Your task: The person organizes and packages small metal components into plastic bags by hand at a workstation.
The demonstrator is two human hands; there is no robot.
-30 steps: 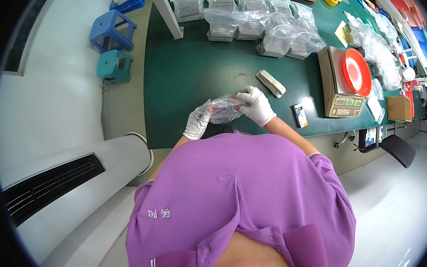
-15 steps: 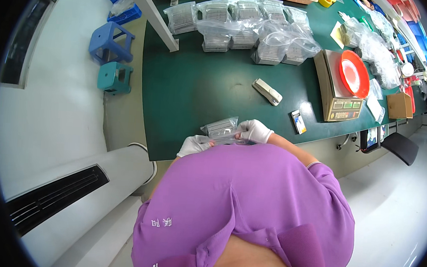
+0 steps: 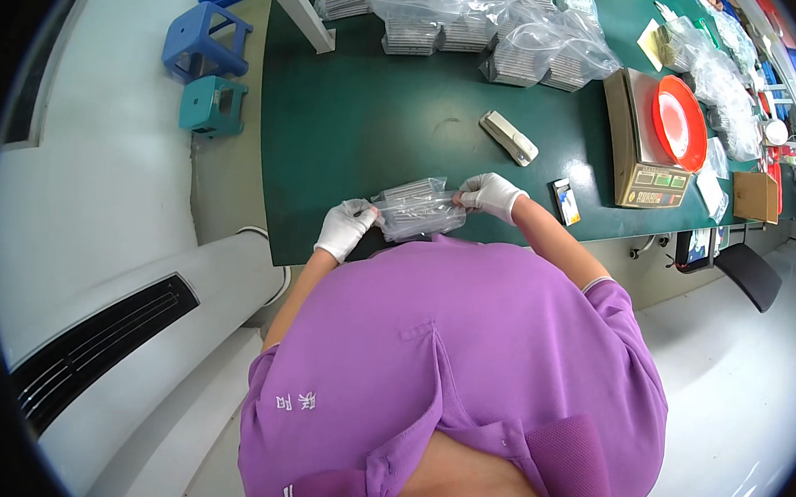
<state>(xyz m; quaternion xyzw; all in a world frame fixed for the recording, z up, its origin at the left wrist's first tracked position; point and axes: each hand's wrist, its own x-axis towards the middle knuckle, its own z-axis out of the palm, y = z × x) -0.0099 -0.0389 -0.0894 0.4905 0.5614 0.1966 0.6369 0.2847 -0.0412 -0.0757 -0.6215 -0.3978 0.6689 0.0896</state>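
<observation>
At the near edge of the green table lies a clear plastic bag [image 3: 416, 209] packed with a row of thin grey metal-looking pieces. My left hand [image 3: 346, 228], in a white glove with bare fingertips, pinches the bag's left side. On its right side my right hand [image 3: 490, 197], gloved the same way, pinches the plastic too. The bag's open or folded end sags toward me between both hands. Beyond it lies a beige stapler [image 3: 509, 139], apart from my hands. A small white, blue and dark box [image 3: 566, 202] sits to the right of my right hand.
Several similar filled bags [image 3: 466, 29] stand at the table's back, near a white post [image 3: 299, 10]. On the right is a weighing scale [image 3: 644, 181] with a red tray [image 3: 679, 123] on top. Plastic stools [image 3: 206, 44] and a white floor-standing unit [image 3: 223, 283] are at left.
My hands have moved away from my body with the bag and spread further apart, pulling its plastic out wider. The view has shifted, so the table sits higher in the picture.
</observation>
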